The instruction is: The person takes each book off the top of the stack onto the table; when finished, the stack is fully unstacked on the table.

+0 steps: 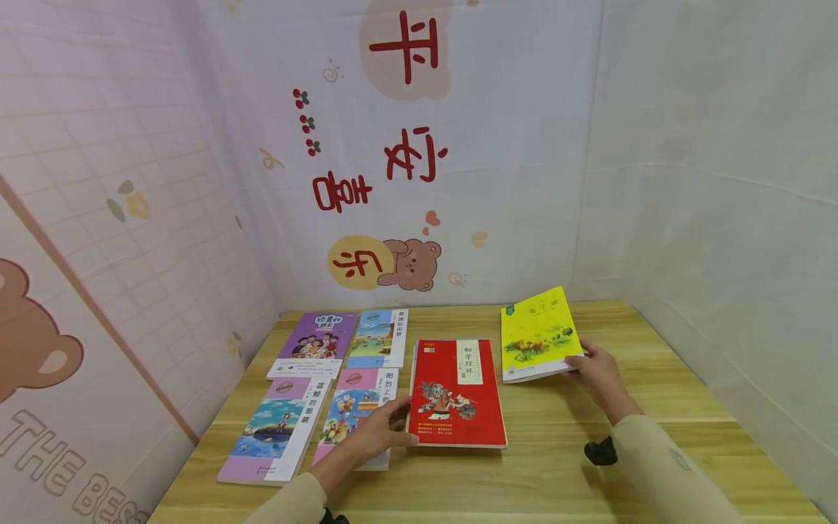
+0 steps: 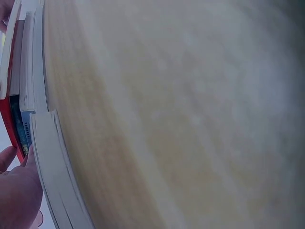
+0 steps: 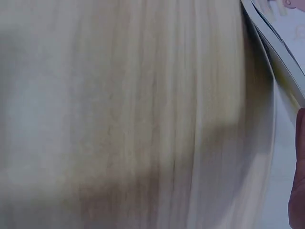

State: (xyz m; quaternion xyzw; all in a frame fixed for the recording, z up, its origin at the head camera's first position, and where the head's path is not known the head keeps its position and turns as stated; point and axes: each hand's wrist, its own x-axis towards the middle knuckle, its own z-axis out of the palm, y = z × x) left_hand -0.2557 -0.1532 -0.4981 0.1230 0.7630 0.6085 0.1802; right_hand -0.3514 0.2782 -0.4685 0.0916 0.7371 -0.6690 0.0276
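My right hand (image 1: 601,375) pinches the lower right edge of a yellow picture-covered book (image 1: 537,331). This book is tilted, its right side raised off the table; in the right wrist view its page edge (image 3: 279,47) stands above the wood. With thumb and fingers, my left hand (image 1: 374,435) holds the left edge of a red book (image 1: 452,415). The left wrist view shows the red book (image 2: 8,121) uppermost over several other books (image 2: 28,71), whose page edges show. Most of the left fingers are hidden.
To the left lie a purple book (image 1: 321,338), a blue landscape-covered book (image 1: 378,338), a blue-and-lilac book (image 1: 271,429) and a pink book (image 1: 353,397) partly behind my left hand. Printed cloth walls (image 1: 511,145) border the wooden table (image 1: 655,407).
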